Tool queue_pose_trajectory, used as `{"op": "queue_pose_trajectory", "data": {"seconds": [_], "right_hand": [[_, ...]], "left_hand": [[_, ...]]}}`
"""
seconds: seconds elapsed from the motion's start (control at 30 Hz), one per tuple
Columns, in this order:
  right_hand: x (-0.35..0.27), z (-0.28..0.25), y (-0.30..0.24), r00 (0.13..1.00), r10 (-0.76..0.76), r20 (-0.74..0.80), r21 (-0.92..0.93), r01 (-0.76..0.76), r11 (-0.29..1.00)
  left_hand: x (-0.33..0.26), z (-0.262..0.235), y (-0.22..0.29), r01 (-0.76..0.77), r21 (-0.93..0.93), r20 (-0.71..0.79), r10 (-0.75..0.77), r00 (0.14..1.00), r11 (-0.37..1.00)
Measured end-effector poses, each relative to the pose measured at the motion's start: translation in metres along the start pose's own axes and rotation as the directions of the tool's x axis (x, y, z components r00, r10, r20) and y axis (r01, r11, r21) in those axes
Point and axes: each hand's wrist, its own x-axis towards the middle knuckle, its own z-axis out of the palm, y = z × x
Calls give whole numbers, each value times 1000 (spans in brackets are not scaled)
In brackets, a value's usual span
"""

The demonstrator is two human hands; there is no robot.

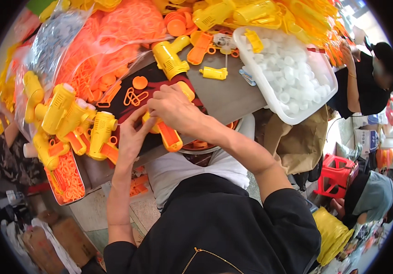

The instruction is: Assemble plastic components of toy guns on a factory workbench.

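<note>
In front of me, a yellow plastic gun-shaped toy [187, 91] with an orange handle is held between my two hands over the table. My right hand [173, 108] is closed over its yellow body, hiding much of it. My left hand [134, 132] is at the toy's left side, thumb and fingers pressed together against it; any small part between them is hidden. Just beyond lies a yellow toy shell [171, 57]. Loose orange rings [135, 97] and an orange disc [139, 82] rest on the dark cloth left of the hands.
Several yellow toys with orange handles [102, 134] are stacked at left, above a tray of orange clips [70, 178]. A white bin [276, 102] of white caps stands at right. Orange and yellow parts heap at the back. Other people sit nearby; a red stool [335, 176] is at right.
</note>
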Motion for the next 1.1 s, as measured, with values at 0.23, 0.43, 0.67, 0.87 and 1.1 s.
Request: {"op": "queue_pose_trajectory", "data": {"seconds": [0.23, 0.43, 0.67, 0.87, 1.1], "right_hand": [[-12, 6, -8, 988, 10, -153, 60, -1, 998], [-17, 9, -11, 966, -7, -260, -23, 1, 1000], [-11, 27, -6, 950, -55, -309, -122, 18, 992], [-20, 9, -13, 962, 127, -242, 106, -104, 989], [-10, 0, -19, 974, 197, -112, 163, -178, 970]], "left_hand": [[-7, 5, -1, -28, -35, -28, 27, 999, 999], [2, 4, 9, 33, 165, 0, -34, 999, 986], [-2, -2, 14, -20, 131, 33, 16, 999, 991], [-6, -5, -4, -26, -86, 180, 42, 983, 996], [-11, -8, -7, -4, -139, 177, 28, 984, 990]]}}
